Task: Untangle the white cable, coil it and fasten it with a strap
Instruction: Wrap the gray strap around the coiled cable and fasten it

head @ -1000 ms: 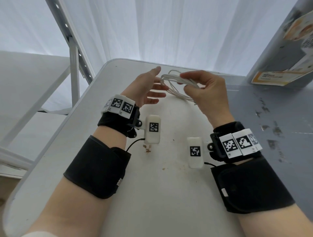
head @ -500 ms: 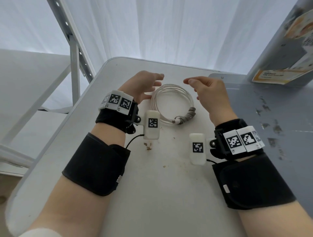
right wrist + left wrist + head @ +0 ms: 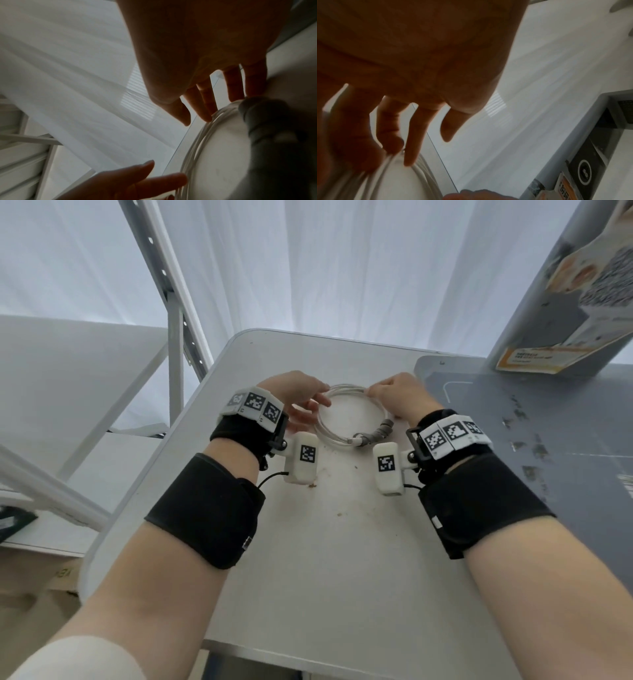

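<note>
The white cable (image 3: 345, 389) lies as a flat round coil on the white table (image 3: 342, 559), far from me. A grey strap (image 3: 382, 430) wraps its near right part, beside a connector end. My left hand (image 3: 317, 409) is at the coil's left side; in the left wrist view thumb and index finger pinch the cable (image 3: 426, 175) strands. My right hand (image 3: 376, 392) is at the coil's far right, its straight fingers (image 3: 204, 108) touching the cable (image 3: 193, 142). The strap (image 3: 267, 121) shows dark and blurred close to the right wrist camera.
A dark grey surface (image 3: 531, 440) adjoins the table on the right, with a printed box (image 3: 565, 302) leaning at its far end. A white metal frame (image 3: 171, 320) stands to the left past the table edge. Small crumbs (image 3: 339, 513) dot the near tabletop.
One second ago my right hand held the coil in the air. It then lay flat on the table with both hands off it. Now both hands have come down onto its sides.
</note>
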Motion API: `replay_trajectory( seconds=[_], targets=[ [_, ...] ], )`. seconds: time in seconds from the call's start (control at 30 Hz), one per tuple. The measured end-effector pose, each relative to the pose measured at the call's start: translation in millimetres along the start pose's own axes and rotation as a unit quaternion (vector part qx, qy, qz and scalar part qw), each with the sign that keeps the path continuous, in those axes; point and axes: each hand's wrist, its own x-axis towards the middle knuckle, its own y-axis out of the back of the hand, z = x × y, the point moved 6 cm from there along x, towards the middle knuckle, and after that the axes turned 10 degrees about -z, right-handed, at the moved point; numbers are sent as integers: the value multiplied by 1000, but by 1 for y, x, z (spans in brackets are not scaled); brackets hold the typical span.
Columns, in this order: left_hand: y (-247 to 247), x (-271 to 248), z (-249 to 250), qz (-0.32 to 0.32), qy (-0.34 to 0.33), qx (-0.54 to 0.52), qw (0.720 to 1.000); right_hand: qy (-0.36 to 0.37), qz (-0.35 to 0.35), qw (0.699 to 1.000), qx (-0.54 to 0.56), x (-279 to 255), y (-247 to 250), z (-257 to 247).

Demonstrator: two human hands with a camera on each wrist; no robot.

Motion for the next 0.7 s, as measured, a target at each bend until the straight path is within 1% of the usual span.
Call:
replay_trajectory(
  seconds=[0.03,0.1,0.2,0.33,0.5,0.6,0.7],
  targets=[
    [-2,-1,1,14,-10,-10,1000,-15,2,1000,-9,-4,1,1],
    [-5,-6,6,35,-34,5,999,-44,14,999,-29,-13,3,3],
    [-11,-13,15,44,-63,41,996,-70,25,997,-35,-29,6,11],
    [-18,-19,14,36,-74,67,994,-96,15,995,-14,-49,2,22],
    [-26,-28,8,19,-93,34,995,-108,21,994,1,-70,4,25],
    [-31,-34,6,-7,-107,15,994,-118,18,993,-12,-80,6,25],
    [-30,-46,4,-20,-97,7,995,-121,12,992,-25,-88,8,20]
  ],
)
